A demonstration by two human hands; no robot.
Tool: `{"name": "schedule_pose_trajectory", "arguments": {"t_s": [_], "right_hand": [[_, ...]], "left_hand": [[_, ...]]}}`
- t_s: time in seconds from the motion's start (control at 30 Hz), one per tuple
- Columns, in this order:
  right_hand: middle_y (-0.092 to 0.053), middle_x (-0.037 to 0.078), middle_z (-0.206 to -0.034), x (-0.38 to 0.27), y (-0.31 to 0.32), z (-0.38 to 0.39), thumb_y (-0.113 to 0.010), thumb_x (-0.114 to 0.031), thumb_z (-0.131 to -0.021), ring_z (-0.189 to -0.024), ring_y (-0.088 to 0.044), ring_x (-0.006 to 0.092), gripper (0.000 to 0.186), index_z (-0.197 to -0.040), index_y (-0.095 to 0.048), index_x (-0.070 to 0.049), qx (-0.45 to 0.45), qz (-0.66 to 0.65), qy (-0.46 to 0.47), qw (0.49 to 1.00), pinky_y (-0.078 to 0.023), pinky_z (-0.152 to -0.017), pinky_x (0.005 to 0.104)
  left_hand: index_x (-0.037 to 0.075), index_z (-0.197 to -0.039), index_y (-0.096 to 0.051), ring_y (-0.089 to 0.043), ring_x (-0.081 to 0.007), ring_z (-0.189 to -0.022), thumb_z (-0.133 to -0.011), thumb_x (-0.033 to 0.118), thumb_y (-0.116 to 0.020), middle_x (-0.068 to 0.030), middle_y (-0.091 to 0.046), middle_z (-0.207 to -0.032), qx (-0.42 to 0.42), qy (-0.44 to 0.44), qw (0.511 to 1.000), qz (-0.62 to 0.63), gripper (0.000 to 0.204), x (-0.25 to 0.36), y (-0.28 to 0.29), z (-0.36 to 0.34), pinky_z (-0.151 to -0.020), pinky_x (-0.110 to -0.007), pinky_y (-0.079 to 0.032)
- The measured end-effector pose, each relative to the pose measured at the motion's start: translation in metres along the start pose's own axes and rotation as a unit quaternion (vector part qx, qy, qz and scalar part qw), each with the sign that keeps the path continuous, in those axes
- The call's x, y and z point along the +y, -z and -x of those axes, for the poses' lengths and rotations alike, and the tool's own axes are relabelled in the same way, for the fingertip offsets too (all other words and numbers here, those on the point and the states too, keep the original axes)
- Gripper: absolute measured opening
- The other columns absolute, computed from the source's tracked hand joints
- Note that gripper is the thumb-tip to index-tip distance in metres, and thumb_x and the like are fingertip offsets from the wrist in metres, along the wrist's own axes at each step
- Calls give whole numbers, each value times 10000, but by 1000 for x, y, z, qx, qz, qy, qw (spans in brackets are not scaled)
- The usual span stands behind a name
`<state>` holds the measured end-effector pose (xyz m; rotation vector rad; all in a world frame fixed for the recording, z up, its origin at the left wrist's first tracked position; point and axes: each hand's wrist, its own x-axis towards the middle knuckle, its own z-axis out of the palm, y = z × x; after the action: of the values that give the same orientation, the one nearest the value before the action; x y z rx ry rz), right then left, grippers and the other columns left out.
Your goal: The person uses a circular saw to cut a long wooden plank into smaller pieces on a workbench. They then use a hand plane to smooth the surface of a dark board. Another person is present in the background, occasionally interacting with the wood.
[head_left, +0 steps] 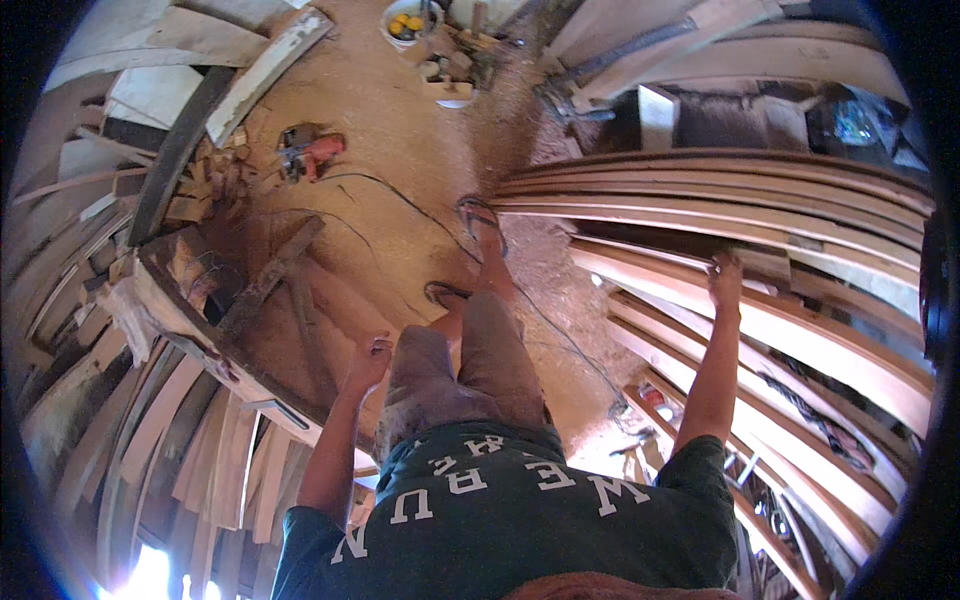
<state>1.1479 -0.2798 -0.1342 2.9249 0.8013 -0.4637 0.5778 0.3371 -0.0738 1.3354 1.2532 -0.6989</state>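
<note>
My right hand (725, 273) is closed on the edge of a long wooden board (810, 335), among several long boards (700, 208) lying in rows along my right side. My left hand (372, 355) hangs beside my left thigh with its fingers curled; what it holds, if anything, is too small to make out. My sandaled feet stand on the dusty floor (390, 130), where a black cable (400, 200) runs past them.
A red power tool (318, 152) lies ahead-left beside wood offcuts (210, 180). A wooden frame (235, 370) with crossed pieces is at my left, with stacked planks (150, 440) beyond it. A white bucket with yellow objects (410, 25) and wood scraps (450, 75) stand farther ahead.
</note>
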Motion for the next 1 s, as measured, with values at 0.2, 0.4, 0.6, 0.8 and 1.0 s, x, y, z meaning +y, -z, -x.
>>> {"name": "schedule_pose_trajectory", "arguments": {"t_s": [0.2,0.4,0.6,0.8,1.0], "right_hand": [[-695,189,-1314,-110,62,-26,-706,-154,-913,-1180,-671,369,353,-1264,-728,-120,-197,-31,45,979,-533,-1032,472],[-747,208,-940,-275,182,-34,-641,37,-815,-813,-723,387,426,-1169,-779,-156,-175,-29,191,966,-586,-734,507],[-673,189,-938,-434,271,-6,-729,-161,-852,-933,-653,421,172,-990,-674,-75,-172,-92,327,925,-504,-837,551],[-668,138,-933,-593,364,42,-695,-158,-853,-924,-669,355,133,-960,-664,-85,-241,-79,498,829,-531,-825,468],[-645,57,-875,-757,437,78,-680,-187,-862,-852,-669,278,90,-874,-662,-99,-267,-64,754,596,-565,-707,410]], "left_hand": [[7,-1346,-601,-678,-216,-961,-924,66,-607,-147,-711,-1109,1,-31,999,-31,427,-21,-12,-3,-844,-339,-562],[29,-1327,-625,-707,-262,-1038,-977,136,-627,-162,-736,-1123,20,-25,999,4,366,-51,-27,2,-921,-391,-562],[62,-1326,-626,-717,-364,-1099,-921,134,-631,-199,-716,-1216,66,-90,993,-35,412,-94,-71,-17,-948,-432,-575],[48,-1489,-475,-522,-457,-1365,-842,204,-761,-253,-512,-1503,152,-155,976,-22,724,47,-55,63,-1106,-507,-474],[91,-1596,-351,-358,-478,-1483,-772,198,-833,-207,-367,-1620,339,-265,902,-38,960,6,-43,48,-1199,-549,-366]]}}
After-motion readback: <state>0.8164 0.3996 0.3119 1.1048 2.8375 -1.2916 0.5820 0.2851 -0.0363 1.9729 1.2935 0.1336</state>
